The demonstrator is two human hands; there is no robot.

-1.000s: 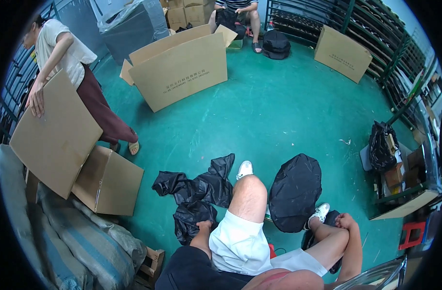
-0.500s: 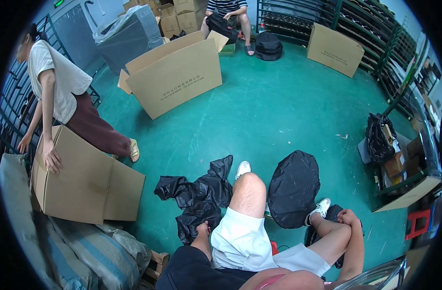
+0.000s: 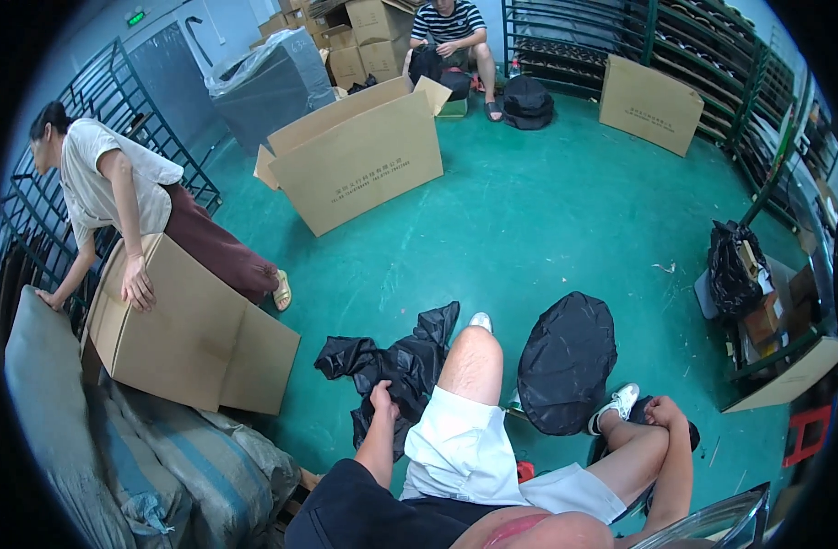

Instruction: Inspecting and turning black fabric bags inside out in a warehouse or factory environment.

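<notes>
My left hand [image 3: 382, 399] is at the crumpled black fabric [image 3: 405, 361] on the floor left of my left leg. Its fingers are curled closed, seemingly gripping a fold, though the fingertips are partly hidden. My right hand [image 3: 664, 412] rests closed on my right knee, and nothing shows in it. Between my legs a flat, oval black fabric piece [image 3: 567, 364] leans upright in front of me. Another dark item [image 3: 659, 403], partly hidden, is behind my right knee.
To the left, a person leans over a cardboard box [image 3: 176, 320] beside stacked grey woven sacks [image 3: 190, 467]. An open carton [image 3: 364, 165] stands ahead. Another person sits at the back near a black round bundle [image 3: 529, 102]. A red stool [image 3: 808, 435] and a shelf stand right.
My left hand has moved up and forward along the black fabric, whose near end has shifted. The person at left now reaches onto the sacks. The whole view has shifted slightly; my right hand stays put.
</notes>
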